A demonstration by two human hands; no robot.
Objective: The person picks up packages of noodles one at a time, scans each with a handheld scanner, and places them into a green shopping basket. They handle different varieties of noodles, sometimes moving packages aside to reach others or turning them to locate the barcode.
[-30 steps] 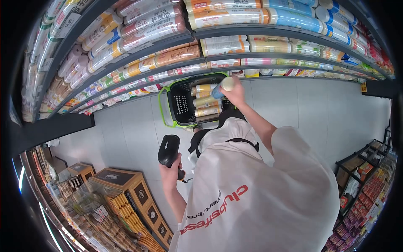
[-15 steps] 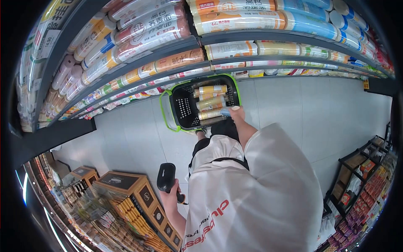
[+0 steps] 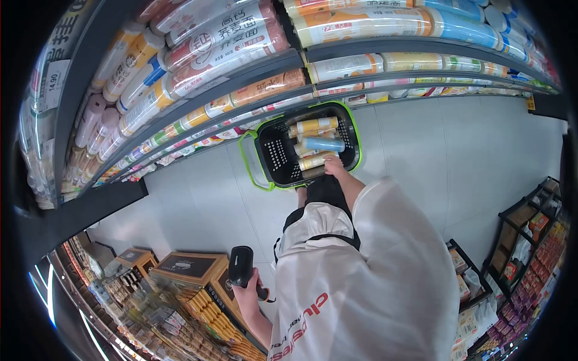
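My left hand [image 3: 248,291] is wrapped round the handle of a black handheld barcode scanner [image 3: 241,266], held out at my left side. Down in a black basket [image 3: 277,174] with a green rim, my right hand [image 3: 333,165] has its fingers closed over the right end of a yellow-and-white noodle pack [image 3: 312,161]. A light blue noodle pack [image 3: 324,144] lies on top of other packs just beyond that hand. Further back in the basket is a yellow-orange pack [image 3: 313,126]. A brownish pack [image 3: 313,172] lies along the near side, partly under my hand.
Shelves of packed noodles [image 3: 223,51] curve across the front and left, with a price tag [image 3: 54,84] at far left. Behind me on the left stands a wooden display [image 3: 192,265] with packaged goods. A black rack [image 3: 518,234] is at the right. Grey tiled floor [image 3: 415,150] surrounds the basket.
The light blue pack, earlier at my right hand, now rests across the other packs. My right hand has shifted onto the yellow-and-white pack. The scanner stays in my left hand.
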